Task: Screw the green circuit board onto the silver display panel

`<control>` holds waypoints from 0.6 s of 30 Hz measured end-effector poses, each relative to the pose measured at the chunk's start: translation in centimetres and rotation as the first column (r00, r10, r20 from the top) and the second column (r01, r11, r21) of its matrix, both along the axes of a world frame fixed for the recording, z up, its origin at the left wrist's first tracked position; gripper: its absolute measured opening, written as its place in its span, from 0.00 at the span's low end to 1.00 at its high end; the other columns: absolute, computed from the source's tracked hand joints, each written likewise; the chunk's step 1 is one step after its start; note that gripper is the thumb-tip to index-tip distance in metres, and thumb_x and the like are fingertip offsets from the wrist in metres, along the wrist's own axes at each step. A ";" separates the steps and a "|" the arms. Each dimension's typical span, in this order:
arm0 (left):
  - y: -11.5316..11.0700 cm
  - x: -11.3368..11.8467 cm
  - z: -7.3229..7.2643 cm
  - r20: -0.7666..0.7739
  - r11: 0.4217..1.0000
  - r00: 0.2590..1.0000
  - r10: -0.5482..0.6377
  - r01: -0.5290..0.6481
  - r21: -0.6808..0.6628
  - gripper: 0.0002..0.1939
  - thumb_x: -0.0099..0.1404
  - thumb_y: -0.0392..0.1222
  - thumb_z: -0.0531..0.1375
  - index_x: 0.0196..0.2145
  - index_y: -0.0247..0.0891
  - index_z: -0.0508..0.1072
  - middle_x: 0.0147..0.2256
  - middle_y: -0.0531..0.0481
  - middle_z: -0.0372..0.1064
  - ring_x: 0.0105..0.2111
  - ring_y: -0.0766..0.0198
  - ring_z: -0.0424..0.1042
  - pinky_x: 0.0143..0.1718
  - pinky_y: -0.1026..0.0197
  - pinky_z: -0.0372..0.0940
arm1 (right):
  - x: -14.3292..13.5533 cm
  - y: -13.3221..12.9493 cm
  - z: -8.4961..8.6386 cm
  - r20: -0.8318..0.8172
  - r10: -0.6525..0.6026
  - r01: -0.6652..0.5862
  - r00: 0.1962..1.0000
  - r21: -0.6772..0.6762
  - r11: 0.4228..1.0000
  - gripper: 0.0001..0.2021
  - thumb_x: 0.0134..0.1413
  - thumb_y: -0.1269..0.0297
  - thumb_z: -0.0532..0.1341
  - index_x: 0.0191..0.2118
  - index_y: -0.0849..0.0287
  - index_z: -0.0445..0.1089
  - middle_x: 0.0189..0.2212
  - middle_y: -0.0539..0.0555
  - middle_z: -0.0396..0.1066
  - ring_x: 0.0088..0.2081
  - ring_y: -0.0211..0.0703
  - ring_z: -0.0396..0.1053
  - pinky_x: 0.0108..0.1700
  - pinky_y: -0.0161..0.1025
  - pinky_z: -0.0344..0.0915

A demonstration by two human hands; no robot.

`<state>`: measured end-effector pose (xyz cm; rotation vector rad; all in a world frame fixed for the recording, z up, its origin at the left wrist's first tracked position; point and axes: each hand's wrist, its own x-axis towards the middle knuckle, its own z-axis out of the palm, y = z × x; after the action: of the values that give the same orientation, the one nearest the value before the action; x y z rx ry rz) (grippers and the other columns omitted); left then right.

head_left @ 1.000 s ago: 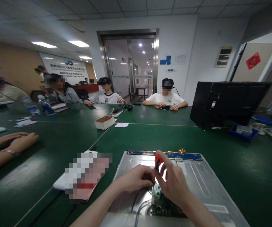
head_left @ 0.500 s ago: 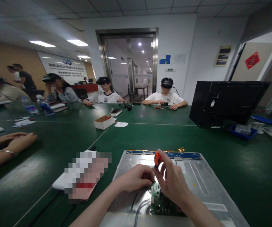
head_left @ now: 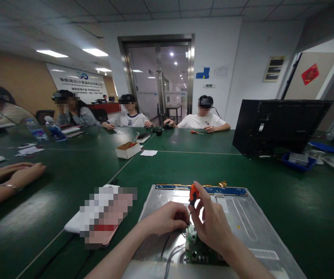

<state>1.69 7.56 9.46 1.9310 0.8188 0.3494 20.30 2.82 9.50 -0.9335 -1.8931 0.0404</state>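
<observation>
— Where to look first?
— At the orange-and-black screwdriver (head_left: 194, 195): nearly upright, handle uppermost, just beyond the back corner of the green circuit board (head_left: 192, 246); tip hidden by fingers, so impossible to tell whether seated on anything

— And relative to the hands?
— Between both: handle pinched by thumb and forefinger of the right hand (head_left: 213, 221), lower end close beside the fingertips of the left hand (head_left: 167, 219)

— Left hand pinching what?
— Curled inward near the hidden shaft; cannot tell whether closed on shaft, on something small, or on nothing

— Any trouble to expect from here?
— Possibly a skid onto the board, if pushed at a slant or turned in so light a pinch; perhaps a nick to the left fingertips, being so near the tip; maybe a tug on the grey cable (head_left: 168, 263), if brushed by the left wrist

— And around all that?
— Under the board, a metal panel (head_left: 242, 221) with a blue circuit strip (head_left: 233, 191) along the far edge; left of it, on the green table (head_left: 198, 166), a pink phone-like slab (head_left: 114, 226), partly blurred; farther off, a black monitor (head_left: 283, 128) to the right, and well to the left a co-worker's hands (head_left: 29, 176)
</observation>
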 end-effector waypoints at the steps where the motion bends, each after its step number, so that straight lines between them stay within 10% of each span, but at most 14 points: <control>1: 0.0 0.0 0.0 -0.007 1.000 1.000 0.006 -0.006 0.000 0.05 0.56 0.32 0.61 0.33 0.37 0.73 0.29 0.54 0.69 0.31 0.64 0.67 0.34 0.64 0.62 | 0.0 0.0 0.0 0.001 -0.007 0.007 1.000 0.004 1.000 0.29 0.65 0.68 0.51 0.69 0.58 0.43 0.24 0.48 0.72 0.17 0.38 0.66 0.20 0.34 0.58; 18: 0.0 0.0 -0.1 0.041 1.000 0.999 -0.008 0.009 -0.012 0.04 0.57 0.34 0.62 0.33 0.36 0.73 0.30 0.54 0.70 0.31 0.63 0.67 0.35 0.64 0.62 | 0.0 -0.3 0.1 0.007 0.021 -0.020 1.000 -0.017 1.000 0.31 0.65 0.68 0.51 0.71 0.57 0.41 0.25 0.49 0.73 0.19 0.38 0.67 0.22 0.34 0.59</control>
<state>1.67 7.55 9.36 1.9090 0.7838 0.3769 20.33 2.57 9.62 -0.9267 -1.9120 0.0650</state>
